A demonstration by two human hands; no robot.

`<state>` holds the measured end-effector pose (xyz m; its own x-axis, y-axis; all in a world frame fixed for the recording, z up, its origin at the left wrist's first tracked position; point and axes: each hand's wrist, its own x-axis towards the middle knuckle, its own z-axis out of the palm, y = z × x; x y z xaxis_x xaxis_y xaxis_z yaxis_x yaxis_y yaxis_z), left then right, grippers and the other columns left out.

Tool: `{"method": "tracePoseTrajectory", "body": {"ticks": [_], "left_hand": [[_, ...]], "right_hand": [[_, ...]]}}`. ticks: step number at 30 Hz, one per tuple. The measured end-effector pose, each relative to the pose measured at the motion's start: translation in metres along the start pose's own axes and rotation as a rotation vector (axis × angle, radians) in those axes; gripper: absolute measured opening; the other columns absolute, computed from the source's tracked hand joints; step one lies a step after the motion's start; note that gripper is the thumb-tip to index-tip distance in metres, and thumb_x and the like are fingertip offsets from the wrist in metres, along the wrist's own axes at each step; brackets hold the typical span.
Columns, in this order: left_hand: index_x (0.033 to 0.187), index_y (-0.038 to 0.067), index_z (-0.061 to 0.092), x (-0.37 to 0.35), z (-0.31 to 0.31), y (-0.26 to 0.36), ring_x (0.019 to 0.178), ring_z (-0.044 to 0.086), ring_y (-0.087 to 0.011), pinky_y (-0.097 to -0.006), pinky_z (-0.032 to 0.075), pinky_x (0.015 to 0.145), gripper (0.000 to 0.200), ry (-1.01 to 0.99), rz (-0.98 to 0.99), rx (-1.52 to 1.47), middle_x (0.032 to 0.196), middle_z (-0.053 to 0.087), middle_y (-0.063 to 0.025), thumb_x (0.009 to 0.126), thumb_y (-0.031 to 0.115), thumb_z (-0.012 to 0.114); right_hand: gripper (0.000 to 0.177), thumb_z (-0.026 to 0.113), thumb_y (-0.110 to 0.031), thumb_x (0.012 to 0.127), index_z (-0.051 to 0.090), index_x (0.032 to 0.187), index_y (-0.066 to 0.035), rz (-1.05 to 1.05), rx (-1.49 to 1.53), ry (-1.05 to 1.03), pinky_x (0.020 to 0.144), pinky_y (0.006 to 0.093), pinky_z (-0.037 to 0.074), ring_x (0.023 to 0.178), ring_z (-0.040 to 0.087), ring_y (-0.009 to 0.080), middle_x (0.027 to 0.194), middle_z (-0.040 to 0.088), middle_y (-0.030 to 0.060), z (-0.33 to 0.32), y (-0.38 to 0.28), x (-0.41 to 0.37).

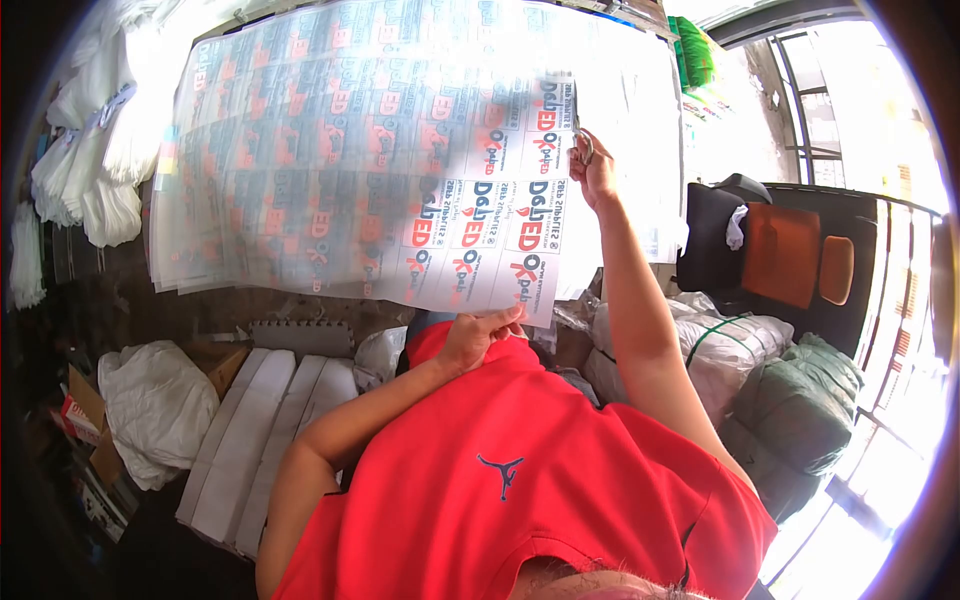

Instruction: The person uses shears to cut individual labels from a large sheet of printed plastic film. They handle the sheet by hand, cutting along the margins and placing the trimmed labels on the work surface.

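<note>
At the near edge of the counter (645, 150), left hand (478, 340) pinches the printed sheet (480, 225), half-closed, likely keeping it taut. Right hand (597, 175) curled round scissors (587, 150) at the sheet's right edge, probably for blade control.

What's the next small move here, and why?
Probably guide the scissors slightly farther up the printed sheet's right edge, keeping its lower corner steady: the right hand has them at that edge, and the left hand is at the lower corner.
</note>
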<state>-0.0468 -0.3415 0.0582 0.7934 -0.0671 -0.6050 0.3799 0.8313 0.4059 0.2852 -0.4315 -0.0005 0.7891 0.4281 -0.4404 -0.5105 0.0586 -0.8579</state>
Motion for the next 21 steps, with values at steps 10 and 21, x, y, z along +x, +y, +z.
{"method": "tracePoseTrajectory", "body": {"ticks": [10,21], "left_hand": [[0.095,0.003,0.066,0.001,-0.005,-0.004,0.073,0.061,-0.0123,-0.0218,0.046,0.065,0.015,0.005,-0.040,0.092,0.089,0.067,-0.0053,0.089,0.017,0.069],[0.099,0.010,0.065,0.096,-0.042,-0.070,0.076,0.055,-0.0091,-0.0233,0.043,0.067,0.024,0.160,-0.254,-0.054,0.093,0.066,-0.0014,0.087,0.030,0.072]], "right_hand": [[0.050,0.031,0.003,0.091,0.038,0.140,0.002,-0.002,-0.007,-0.010,0.052,0.0227,0.032,0.058,0.036,0.0079,0.080,0.048,0.0016,0.003,-0.007,0.024],[0.049,0.047,-0.009,0.096,0.036,0.144,-0.002,-0.362,0.104,-0.220,0.052,0.0237,0.035,0.058,0.042,0.0088,0.080,0.053,0.0024,0.019,-0.147,-0.053]]}}
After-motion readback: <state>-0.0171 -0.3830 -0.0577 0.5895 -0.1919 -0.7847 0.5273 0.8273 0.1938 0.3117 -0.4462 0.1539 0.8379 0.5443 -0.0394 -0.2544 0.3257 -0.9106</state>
